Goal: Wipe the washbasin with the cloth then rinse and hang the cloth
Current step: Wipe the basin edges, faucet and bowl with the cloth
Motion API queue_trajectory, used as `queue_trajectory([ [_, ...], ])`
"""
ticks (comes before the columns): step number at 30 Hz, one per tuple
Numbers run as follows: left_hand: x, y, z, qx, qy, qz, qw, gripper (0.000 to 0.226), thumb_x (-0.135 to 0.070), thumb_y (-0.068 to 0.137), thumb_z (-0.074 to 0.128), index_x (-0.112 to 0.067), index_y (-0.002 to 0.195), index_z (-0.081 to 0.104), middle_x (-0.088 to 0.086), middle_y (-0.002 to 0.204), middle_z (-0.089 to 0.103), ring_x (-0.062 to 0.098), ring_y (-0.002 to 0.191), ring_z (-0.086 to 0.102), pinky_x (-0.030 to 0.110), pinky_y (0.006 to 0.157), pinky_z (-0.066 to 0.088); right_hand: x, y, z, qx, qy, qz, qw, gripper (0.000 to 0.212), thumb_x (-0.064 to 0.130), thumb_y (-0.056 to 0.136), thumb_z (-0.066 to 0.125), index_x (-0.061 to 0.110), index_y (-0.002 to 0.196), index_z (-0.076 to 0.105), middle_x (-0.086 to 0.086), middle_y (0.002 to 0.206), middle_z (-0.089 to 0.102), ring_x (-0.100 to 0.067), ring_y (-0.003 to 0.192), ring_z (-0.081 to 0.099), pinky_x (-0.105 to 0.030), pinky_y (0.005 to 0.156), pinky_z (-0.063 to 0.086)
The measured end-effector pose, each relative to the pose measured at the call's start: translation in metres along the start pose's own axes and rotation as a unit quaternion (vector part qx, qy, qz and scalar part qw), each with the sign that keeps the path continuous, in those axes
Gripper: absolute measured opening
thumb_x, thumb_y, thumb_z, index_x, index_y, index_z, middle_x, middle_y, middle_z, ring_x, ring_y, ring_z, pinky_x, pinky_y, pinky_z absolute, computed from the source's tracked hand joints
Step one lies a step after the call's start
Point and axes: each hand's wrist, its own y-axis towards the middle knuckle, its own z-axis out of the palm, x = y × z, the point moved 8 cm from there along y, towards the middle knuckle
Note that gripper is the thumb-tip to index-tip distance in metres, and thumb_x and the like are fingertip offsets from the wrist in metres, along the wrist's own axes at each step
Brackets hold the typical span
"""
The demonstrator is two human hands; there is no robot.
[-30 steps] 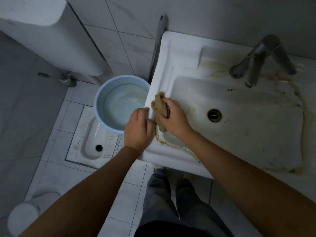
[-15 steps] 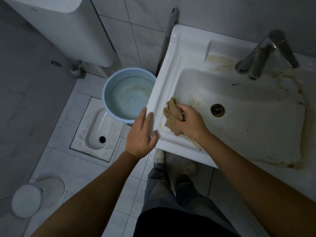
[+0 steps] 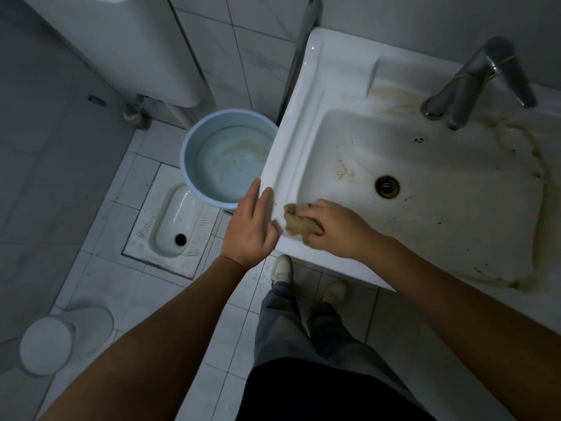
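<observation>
Right hand (image 3: pixel 337 227) bunches the tan cloth (image 3: pixel 299 224) on the washbasin (image 3: pixel 306 117) rim, left hand (image 3: pixel 250 226) flat and relaxed alongside — likely soft, light, limp, so grip it wadded.

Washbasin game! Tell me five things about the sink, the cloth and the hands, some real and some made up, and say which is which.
1. The right hand grips the cloth at the washbasin's front left corner. True.
2. The left hand grips the cloth too. False: it lies open at the washbasin's left edge, holding nothing.
3. Water pours from the tap. False: no water shows under the spout.
4. A blue bucket stands on the floor left of the washbasin. True.
5. The washbasin is spotless. False: brown stains show beside the drain and around the tap.
</observation>
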Motion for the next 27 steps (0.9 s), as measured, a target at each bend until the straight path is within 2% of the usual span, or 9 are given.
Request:
queue_trajectory([
  [2,0.000,0.000,0.000,0.000,0.002,0.001,1.000,0.065,-0.027,0.092,0.051,-0.005,0.151,0.035,0.022,0.164,0.024,0.035,0.148,0.031,0.041,0.118,0.033,-0.008,-0.005,-0.002,0.011,0.016,0.019,1.000,0.055,0.033,0.084,0.069,0.034,0.137,0.054,0.002,0.100,0.051,-0.020,0.088,0.057,-0.024,0.066,0.039],
  [4,-0.001,0.000,0.000,0.001,0.002,0.001,1.000,0.065,-0.027,0.092,0.049,-0.004,0.151,0.036,0.023,0.163,0.025,0.037,0.147,0.032,0.042,0.118,0.034,-0.018,0.000,-0.007,-0.027,0.070,0.048,0.996,0.048,0.034,0.084,0.069,0.031,0.131,0.060,0.001,0.099,0.054,-0.021,0.089,0.060,-0.026,0.071,0.046],
  [6,-0.001,0.001,-0.001,0.001,0.002,0.002,1.000,0.064,-0.025,0.091,0.049,-0.003,0.150,0.037,0.024,0.162,0.026,0.038,0.146,0.034,0.043,0.117,0.036,-0.022,0.010,-0.011,-0.087,0.134,0.082,0.984,0.047,0.034,0.085,0.067,0.031,0.132,0.057,-0.001,0.110,0.059,-0.021,0.098,0.063,-0.032,0.084,0.051],
  [8,-0.002,0.001,-0.001,0.000,0.005,0.003,1.000,0.062,-0.022,0.092,0.051,-0.002,0.149,0.038,0.026,0.161,0.028,0.039,0.144,0.036,0.044,0.116,0.036,-0.014,0.021,-0.009,-0.135,0.169,0.088,0.972,0.057,0.035,0.085,0.065,0.033,0.139,0.049,0.000,0.124,0.059,-0.020,0.106,0.063,-0.036,0.092,0.053],
  [12,-0.002,0.001,0.001,0.001,0.018,0.006,1.000,0.062,-0.019,0.093,0.056,-0.002,0.149,0.037,0.026,0.160,0.028,0.039,0.141,0.038,0.042,0.114,0.037,0.014,0.024,-0.002,-0.157,0.111,0.049,0.980,0.058,0.028,0.087,0.067,0.030,0.142,0.049,-0.001,0.127,0.052,-0.022,0.108,0.058,-0.033,0.090,0.052],
  [16,-0.003,0.001,0.000,0.014,0.032,0.007,0.999,0.061,-0.023,0.095,0.052,-0.006,0.151,0.035,0.025,0.162,0.025,0.039,0.139,0.040,0.044,0.109,0.043,0.005,-0.003,0.005,-0.128,0.049,0.034,0.990,0.048,0.033,0.088,0.065,0.031,0.136,0.056,0.001,0.111,0.053,-0.020,0.103,0.054,-0.034,0.082,0.051],
  [19,-0.008,-0.001,-0.003,0.019,0.084,0.004,0.996,0.060,-0.028,0.095,0.045,-0.004,0.150,0.037,0.027,0.160,0.029,0.042,0.134,0.044,0.051,0.105,0.045,-0.012,-0.035,0.002,-0.112,0.032,0.046,0.992,0.047,0.037,0.087,0.065,0.032,0.134,0.058,0.003,0.103,0.051,-0.017,0.095,0.052,-0.032,0.076,0.047],
  [23,-0.025,-0.004,-0.002,0.036,0.172,0.024,0.984,0.056,-0.039,0.096,0.042,-0.009,0.144,0.044,0.023,0.159,0.033,0.044,0.147,0.030,0.057,0.118,0.030,-0.050,-0.080,-0.008,-0.104,0.010,0.100,0.990,0.054,0.037,0.090,0.062,0.032,0.142,0.050,0.004,0.096,0.045,-0.017,0.089,0.049,-0.031,0.070,0.042],
  [27,-0.041,-0.002,0.003,0.041,0.186,0.072,0.979,0.047,-0.043,0.096,0.046,-0.013,0.131,0.055,0.019,0.153,0.042,0.048,0.147,0.025,0.057,0.118,0.025,-0.087,-0.130,-0.019,-0.141,-0.104,0.156,0.972,0.050,0.036,0.090,0.061,0.026,0.139,0.054,-0.004,0.102,0.054,-0.026,0.096,0.051,-0.037,0.074,0.047],
])
